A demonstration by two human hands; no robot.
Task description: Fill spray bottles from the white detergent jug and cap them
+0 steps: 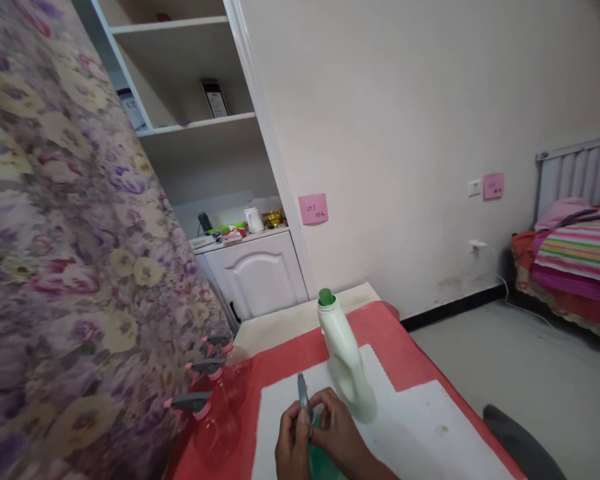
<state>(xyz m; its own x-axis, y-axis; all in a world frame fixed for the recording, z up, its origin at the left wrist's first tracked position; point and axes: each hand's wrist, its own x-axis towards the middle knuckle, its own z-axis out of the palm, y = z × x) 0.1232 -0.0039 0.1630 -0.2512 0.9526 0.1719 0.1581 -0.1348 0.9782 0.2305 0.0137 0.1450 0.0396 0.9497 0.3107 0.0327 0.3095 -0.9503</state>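
Observation:
Both hands are at a spray bottle [323, 463] with green showing in its body, near the bottom edge of the head view. My left hand [291, 440] is closed around its grey spray head [303, 390], which points up and away. The fingers of my right hand [343, 430] pinch at the neck just below the head; the collar itself is mostly covered. Right behind them a pale green detergent jug [344, 357] stands uncapped, with a darker green spout in its mouth. At the left are three clear spray bottles [215, 433] with grey-and-pink trigger heads.
White paper [415, 427] lies over a red cloth [380, 327] on the table, with a small clear-and-green bit [443, 430] on it. A floral curtain [80, 267] hangs close at the left. Behind are a shelf cabinet [260, 273] and a wall; a bed [575, 253] stands far right.

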